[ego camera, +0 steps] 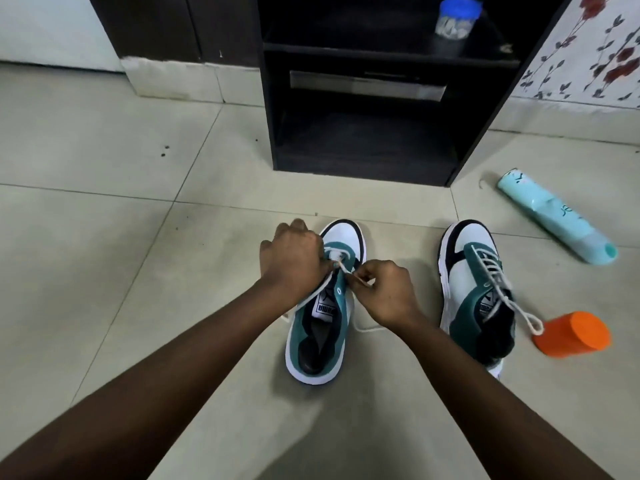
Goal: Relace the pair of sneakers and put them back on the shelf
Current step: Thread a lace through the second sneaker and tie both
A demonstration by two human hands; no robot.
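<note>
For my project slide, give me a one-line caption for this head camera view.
Both hands thread a white lace through the left sneaker while the laced right sneaker waits beside the shelf.

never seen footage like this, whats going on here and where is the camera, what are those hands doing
There is no machine: the camera sits on a person's head, looking down at their own arms. On the tiled floor stand two teal and white sneakers. The left hand steadies the nearer sneaker while the right hand pinches its white lace, threading it. The other sneaker already looks laced. Beside it lie an orange cup and a light blue bottle. Ahead is a dark shelf unit with a blue-lidded jar.
</note>
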